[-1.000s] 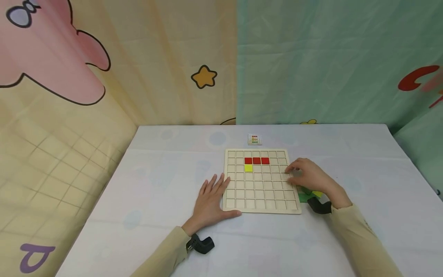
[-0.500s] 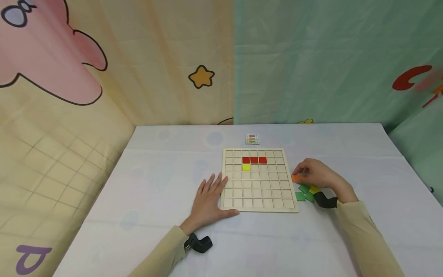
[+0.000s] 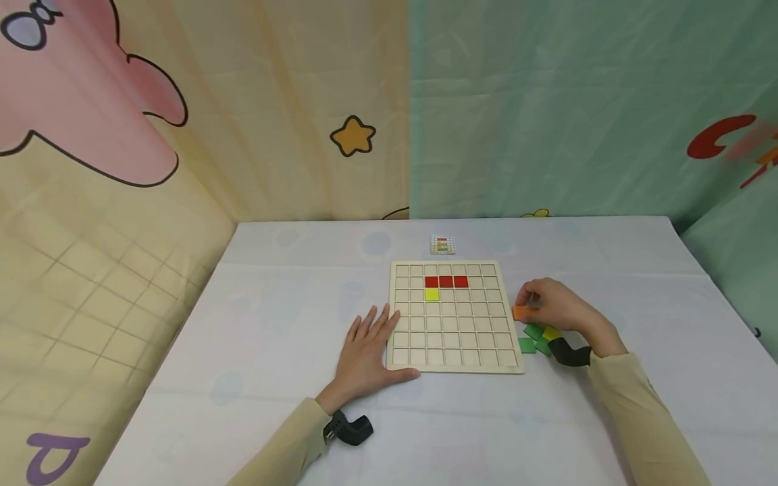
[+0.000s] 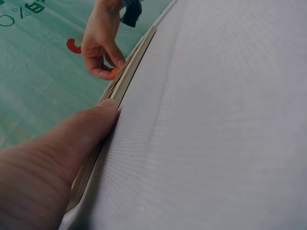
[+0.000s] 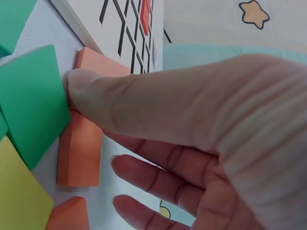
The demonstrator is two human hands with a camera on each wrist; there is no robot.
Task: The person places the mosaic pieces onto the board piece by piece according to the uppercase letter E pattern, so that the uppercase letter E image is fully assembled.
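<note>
A pale wooden grid board (image 3: 452,337) lies on the table, with three red tiles (image 3: 446,281) in a row and a yellow tile (image 3: 431,294) under the leftmost. My left hand (image 3: 367,358) rests spread at the board's left edge; its thumb (image 4: 96,122) touches the near edge in the left wrist view. At the right edge, my right hand (image 3: 562,310) pinches an orange tile (image 3: 521,312) between thumb and fingers. The right wrist view shows the thumb (image 5: 144,103) on an orange tile (image 5: 103,64), with another orange tile (image 5: 80,153) beside it.
Green tiles (image 3: 527,345) and a loose yellow tile (image 3: 551,333) lie right of the board, below my right hand. A small patterned card (image 3: 442,244) sits beyond the board's far edge. Curtains (image 3: 523,121) hang behind the table.
My right hand has moved slightly right from the board's edge onto the orange tiles, uncovering several green tiles. My left hand has stayed at the board, and the head view has shifted slightly.
</note>
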